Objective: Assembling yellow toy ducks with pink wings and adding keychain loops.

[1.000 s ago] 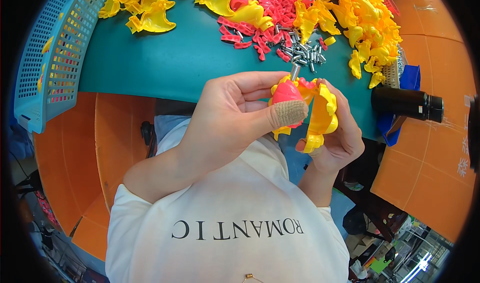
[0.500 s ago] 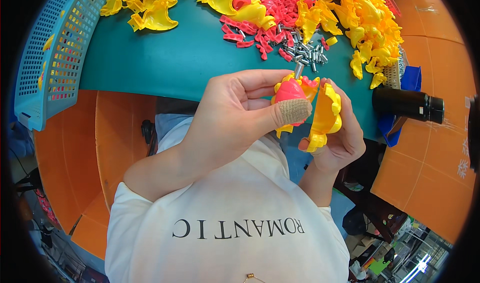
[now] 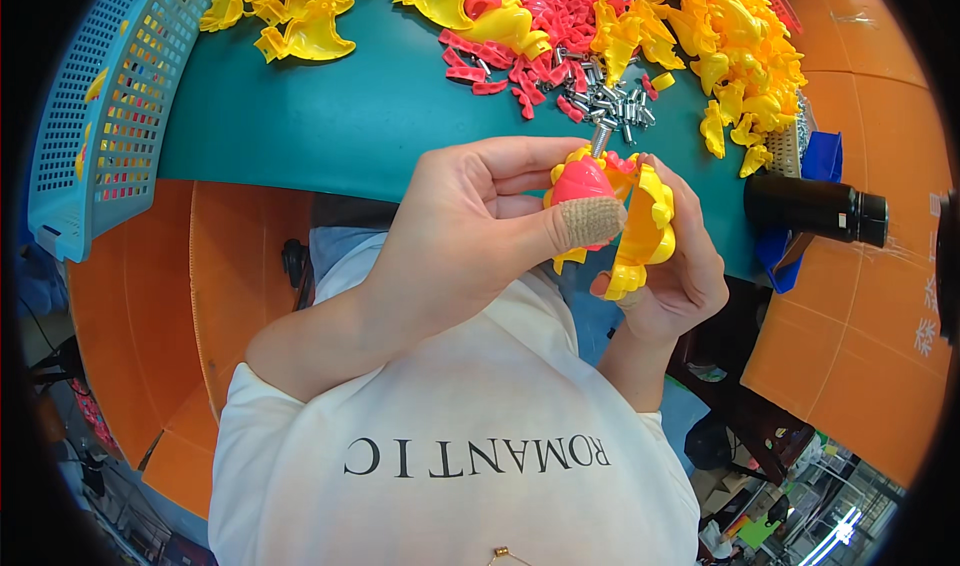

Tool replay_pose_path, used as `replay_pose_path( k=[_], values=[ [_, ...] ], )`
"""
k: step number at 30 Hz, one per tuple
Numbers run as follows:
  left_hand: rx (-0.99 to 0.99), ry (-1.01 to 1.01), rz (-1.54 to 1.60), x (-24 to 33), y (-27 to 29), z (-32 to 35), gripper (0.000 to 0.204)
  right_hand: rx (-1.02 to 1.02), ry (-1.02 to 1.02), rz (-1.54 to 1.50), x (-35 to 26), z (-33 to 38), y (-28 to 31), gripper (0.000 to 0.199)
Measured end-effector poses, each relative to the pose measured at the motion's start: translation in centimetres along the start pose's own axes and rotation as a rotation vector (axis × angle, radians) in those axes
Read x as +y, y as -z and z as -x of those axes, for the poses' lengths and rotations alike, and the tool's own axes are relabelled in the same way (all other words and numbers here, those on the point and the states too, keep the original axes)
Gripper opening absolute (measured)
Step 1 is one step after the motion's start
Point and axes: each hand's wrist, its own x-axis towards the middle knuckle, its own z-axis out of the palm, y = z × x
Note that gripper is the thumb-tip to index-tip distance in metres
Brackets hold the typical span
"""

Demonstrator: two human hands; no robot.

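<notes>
My left hand (image 3: pixel 480 206), its thumb wrapped in a tan bandage, grips a yellow and pink plastic toy body (image 3: pixel 582 184). Out of the top of that body sticks a silver metal spring or threaded piece (image 3: pixel 600 140). A hollow yellow plastic shell half (image 3: pixel 648 231) is held in my right hand (image 3: pixel 690 266), thumb at its lower end and fingers behind its outer side. The shell's open side faces the toy body, its upper part very close to it; whether they touch I cannot tell. Fingers hide much of the toy body.
A green table (image 3: pixel 300 116) carries yellow shell parts (image 3: pixel 750 66), small pink pieces (image 3: pixel 560 16) and silver metal pieces (image 3: pixel 625 106). On the left is a blue basket (image 3: pixel 130 116). A black bottle (image 3: pixel 815 208) lies at the right by a blue bin (image 3: pixel 822 156) and orange cardboard (image 3: pixel 850 316).
My right hand has brought the yellow shell half a little left, narrowing the gap to the toy body, and the shell has turned slightly. My left hand has barely moved.
</notes>
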Motion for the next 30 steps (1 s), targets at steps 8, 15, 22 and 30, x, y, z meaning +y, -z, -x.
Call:
replay_pose_path(
  k=[8,15,22,30],
  values=[
    [-0.018,0.006,0.003,0.3,-0.1,0.1,0.049,-0.031,0.015,-0.003,-0.2,-0.5,-0.1,0.060],
    [-0.129,0.061,0.033,-0.3,0.7,0.6,0.052,0.010,0.035,-0.091,0.1,0.2,-0.5,0.061],
    [-0.274,-0.100,-0.004,-1.6,2.3,0.1,0.047,-0.030,0.093,-0.084,0.1,0.4,-0.6,0.065],
    [-0.195,-0.179,-0.098,-1.1,1.6,0.6,0.049,0.045,-0.343,-0.519,-2.6,-0.4,-1.2,0.065]
  ],
)
